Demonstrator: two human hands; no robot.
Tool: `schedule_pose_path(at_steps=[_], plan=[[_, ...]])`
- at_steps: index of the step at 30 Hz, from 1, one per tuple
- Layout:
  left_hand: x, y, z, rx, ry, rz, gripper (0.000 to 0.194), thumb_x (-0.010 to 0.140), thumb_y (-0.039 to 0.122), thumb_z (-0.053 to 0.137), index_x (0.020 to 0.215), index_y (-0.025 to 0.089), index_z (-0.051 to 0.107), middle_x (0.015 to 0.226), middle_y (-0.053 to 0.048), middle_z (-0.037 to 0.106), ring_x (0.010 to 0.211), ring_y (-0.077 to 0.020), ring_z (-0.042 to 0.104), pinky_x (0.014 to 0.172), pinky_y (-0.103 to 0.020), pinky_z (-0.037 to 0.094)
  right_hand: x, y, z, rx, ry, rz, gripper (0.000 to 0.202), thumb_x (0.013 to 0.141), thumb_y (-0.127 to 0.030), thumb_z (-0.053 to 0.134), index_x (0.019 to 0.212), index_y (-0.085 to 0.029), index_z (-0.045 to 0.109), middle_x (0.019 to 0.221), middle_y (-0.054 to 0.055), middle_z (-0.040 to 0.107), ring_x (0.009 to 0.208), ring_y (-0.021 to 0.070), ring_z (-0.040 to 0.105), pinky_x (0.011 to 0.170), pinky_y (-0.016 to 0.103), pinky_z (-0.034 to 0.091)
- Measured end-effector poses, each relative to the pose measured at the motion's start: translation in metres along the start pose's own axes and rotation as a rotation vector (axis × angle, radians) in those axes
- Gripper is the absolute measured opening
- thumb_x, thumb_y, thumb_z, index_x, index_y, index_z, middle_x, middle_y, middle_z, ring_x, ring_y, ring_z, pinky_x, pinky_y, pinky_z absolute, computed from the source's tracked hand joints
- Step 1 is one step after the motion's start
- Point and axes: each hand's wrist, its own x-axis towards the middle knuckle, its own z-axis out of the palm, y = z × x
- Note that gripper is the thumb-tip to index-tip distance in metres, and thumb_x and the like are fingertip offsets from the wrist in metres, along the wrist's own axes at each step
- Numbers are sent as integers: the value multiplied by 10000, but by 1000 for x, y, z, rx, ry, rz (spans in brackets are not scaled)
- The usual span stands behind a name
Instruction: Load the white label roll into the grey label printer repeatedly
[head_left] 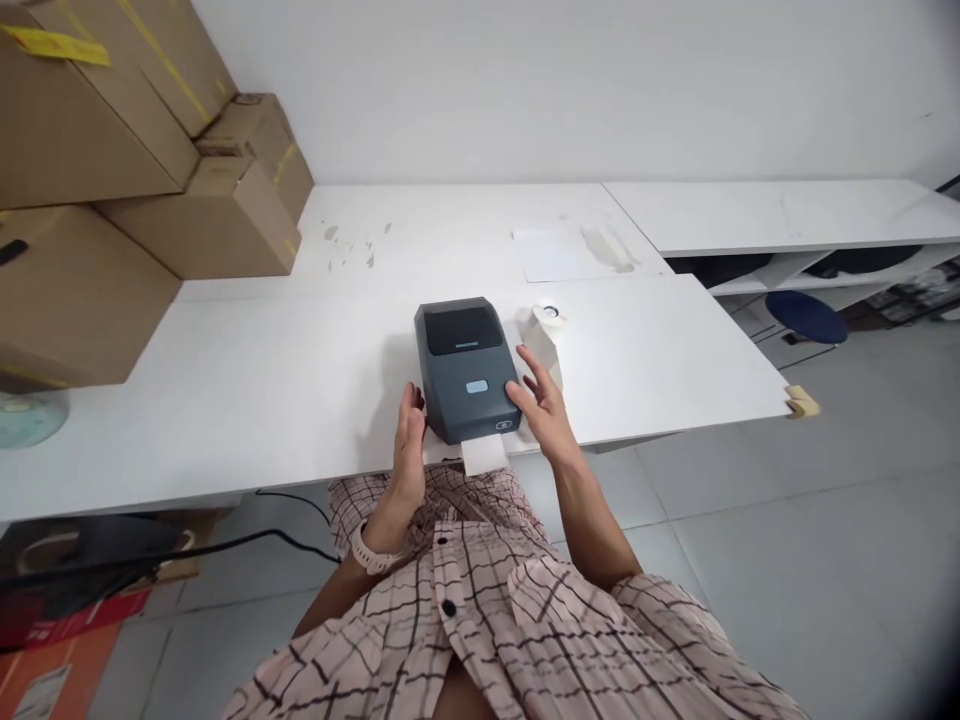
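Observation:
A dark grey label printer [466,370] sits near the front edge of the white table [300,420]. A blank white label [484,454] sticks out of its front, over the table edge. My left hand [409,455] is upright beside the printer's left side, fingers stretched and nothing held. On the other side, my right hand [544,405] has its fingers spread, with the thumb at the printer's right front corner; whether it touches is hard to tell. Behind my right hand lies a roll of white labels [550,315] with a loose strip hanging from it.
Cardboard boxes [217,215] are stacked at the back left. A white sheet [544,255] lies toward the rear wall. Foam padding [801,402] covers the table's right corner. A blue stool [806,316] stands at the right, and a black cable [277,535] runs below the table.

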Motion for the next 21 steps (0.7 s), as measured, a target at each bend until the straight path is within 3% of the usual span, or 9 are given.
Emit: schedule_pose_path(at_steps=[3, 6, 14, 15, 17, 19, 20, 21], plan=[[9, 11, 11, 44, -60, -7, 896, 906, 630, 617, 1640, 313, 213, 1715, -81, 280, 1557, -312, 322, 1229, -439, 390, -4, 12, 6, 204, 60, 158, 836, 812, -632, 743, 1542, -378, 423, 1672, 18, 377, 1566, 302, 311, 1278, 540, 301], [13, 17, 17, 62, -131, 10, 926, 871, 535, 712, 1625, 299, 231, 1652, -116, 394, 1475, -322, 452, 1151, -434, 481, 0, 17, 9, 357, -11, 269, 864, 783, -637, 761, 1528, -333, 447, 1628, 47, 454, 1507, 319, 422, 1245, 521, 375], [17, 18, 16, 174, -97, 105, 776, 845, 511, 728, 1508, 246, 423, 1477, -145, 568, 1296, -295, 596, 1015, -413, 546, 3, 24, 9, 378, -21, 243, 862, 794, -589, 762, 1536, -308, 425, 1543, 79, 553, 1385, 339, 563, 1155, 537, 480], [14, 16, 16, 215, -44, 147, 734, 842, 507, 728, 1471, 242, 458, 1439, -144, 589, 1273, -285, 603, 997, -404, 545, 3, 24, 9, 374, -20, 242, 856, 800, -592, 753, 1537, -308, 424, 1547, 79, 547, 1386, 337, 561, 1157, 536, 477], [3, 8, 16, 311, 189, 298, 581, 820, 489, 742, 1307, 225, 565, 1264, -120, 652, 1146, -245, 631, 933, -372, 537, 3, 24, 10, 364, -19, 236, 859, 803, -609, 739, 1540, -304, 419, 1550, 80, 544, 1398, 335, 548, 1169, 534, 462], [-13, -2, 15, 384, 403, 424, 325, 819, 471, 725, 985, 211, 625, 922, -43, 648, 856, -175, 609, 787, -317, 510, 3, 23, 11, 349, -15, 228, 867, 800, -631, 727, 1540, -294, 424, 1561, 80, 532, 1430, 335, 512, 1190, 528, 437], [-21, -7, 15, 398, 403, 424, 279, 841, 466, 691, 811, 210, 586, 744, 3, 569, 696, -140, 533, 689, -288, 467, 3, 22, 11, 345, -12, 223, 867, 798, -638, 723, 1537, -289, 430, 1572, 77, 521, 1450, 334, 489, 1200, 522, 424], [-28, -11, 14, 406, 326, 369, 346, 868, 470, 650, 680, 210, 519, 626, 31, 476, 598, -118, 446, 617, -272, 411, 3, 22, 11, 345, -10, 218, 865, 798, -640, 719, 1533, -283, 436, 1583, 74, 508, 1469, 332, 465, 1209, 515, 412]])
